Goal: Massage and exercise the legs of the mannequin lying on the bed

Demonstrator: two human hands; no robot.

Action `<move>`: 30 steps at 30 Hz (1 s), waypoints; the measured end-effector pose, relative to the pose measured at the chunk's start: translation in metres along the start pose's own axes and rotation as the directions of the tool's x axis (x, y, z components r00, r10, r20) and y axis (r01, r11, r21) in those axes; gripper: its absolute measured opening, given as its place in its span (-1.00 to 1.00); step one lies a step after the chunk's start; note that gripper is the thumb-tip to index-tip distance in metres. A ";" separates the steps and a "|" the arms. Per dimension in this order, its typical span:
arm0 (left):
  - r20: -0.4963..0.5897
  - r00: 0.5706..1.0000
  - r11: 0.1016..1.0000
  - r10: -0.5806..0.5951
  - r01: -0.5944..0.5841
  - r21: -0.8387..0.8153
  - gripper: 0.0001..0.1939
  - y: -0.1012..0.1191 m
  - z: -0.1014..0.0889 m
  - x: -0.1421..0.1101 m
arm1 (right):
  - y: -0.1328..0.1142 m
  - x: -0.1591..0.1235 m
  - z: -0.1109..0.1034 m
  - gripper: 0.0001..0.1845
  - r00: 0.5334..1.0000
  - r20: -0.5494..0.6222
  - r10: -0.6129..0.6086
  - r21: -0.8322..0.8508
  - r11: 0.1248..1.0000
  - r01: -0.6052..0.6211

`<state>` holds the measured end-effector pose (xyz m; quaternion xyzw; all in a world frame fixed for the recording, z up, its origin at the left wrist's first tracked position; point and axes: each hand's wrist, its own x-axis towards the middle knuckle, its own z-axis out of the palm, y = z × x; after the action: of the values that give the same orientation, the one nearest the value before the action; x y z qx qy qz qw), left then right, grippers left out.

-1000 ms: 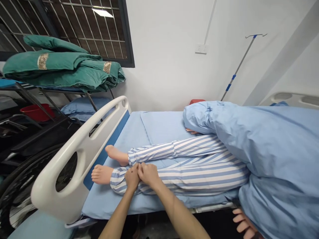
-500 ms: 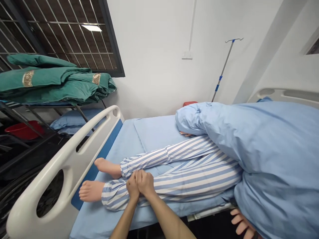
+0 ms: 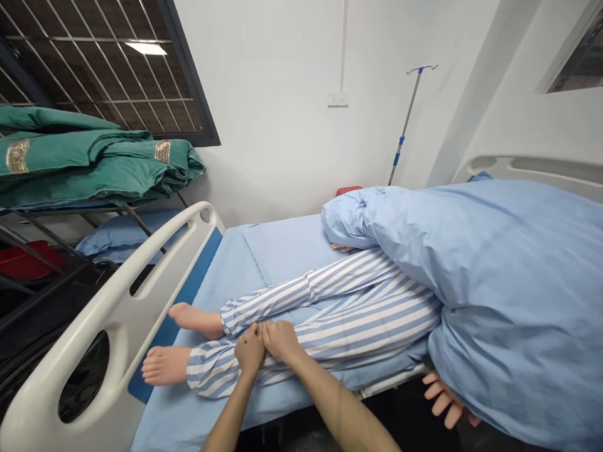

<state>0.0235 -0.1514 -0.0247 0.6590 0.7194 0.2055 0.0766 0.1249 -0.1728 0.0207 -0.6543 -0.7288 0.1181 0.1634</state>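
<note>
A manikin lies on the bed in blue-and-white striped trousers [image 3: 367, 329], its bare near foot [image 3: 164, 365] and far foot [image 3: 195, 319] pointing left. On the shin of the near leg are my left hand [image 3: 249, 349] and my right hand [image 3: 280, 341], side by side and touching. Both have their fingers curled over the striped trouser leg; the fingertips are hidden on its far side. A light-blue quilt [image 3: 509, 270], folded back, covers the upper body. From under its near edge a manikin hand [image 3: 447, 400] hangs out.
The white footboard [image 3: 101, 282] rises at the left end of the bed. Light-blue sheet [image 3: 282, 242] shows beyond the legs. An IV pole [image 3: 407, 119] stands by the wall. Green folded bedding [image 3: 103, 160] lies on a rack at the left, with a red basin [image 3: 31, 259] below.
The view has shifted a little, so the scene sits slightly further left. My hands stay on the near shin; my right hand has turned slightly, its forearm now slanting more to the right.
</note>
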 end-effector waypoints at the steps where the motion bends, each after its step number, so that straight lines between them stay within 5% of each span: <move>1: 0.008 1.000 1.000 -0.020 0.020 0.002 -0.72 0.000 -0.001 -0.002 | 0.000 -0.002 0.006 -0.54 1.000 -0.013 0.016 0.002 1.000 -0.015; 8: 0.051 0.999 0.985 0.014 -0.005 -0.172 -0.66 0.024 -0.025 0.005 | 0.005 -0.004 0.016 -0.53 0.983 -0.108 0.150 0.175 0.976 -0.130; 13: 0.030 0.999 0.981 0.025 -0.019 -0.195 -0.67 0.038 -0.019 0.001 | 0.014 -0.001 0.017 -0.51 0.966 -0.168 0.196 0.296 0.945 -0.140; 20: 0.130 0.991 0.993 -0.042 0.027 0.118 -0.74 0.031 -0.007 -0.002 | 0.012 0.009 0.014 -0.58 0.982 -0.110 0.152 0.125 0.983 -0.138; 26: 0.230 0.971 0.990 -0.067 0.037 0.134 -0.68 0.036 -0.006 0.003 | 0.022 0.001 -0.011 -0.57 0.996 -0.082 -0.028 -0.075 0.997 0.022; 30: 0.151 0.987 0.992 -0.047 0.029 0.120 -0.70 0.036 -0.002 0.002 | 0.027 -0.009 0.003 -0.56 0.988 -0.137 0.064 -0.074 0.994 -0.075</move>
<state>0.0552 -0.1477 -0.0086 0.6625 0.7346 0.1098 0.0968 0.1496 -0.1789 0.0065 -0.6919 -0.6969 0.0504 0.1820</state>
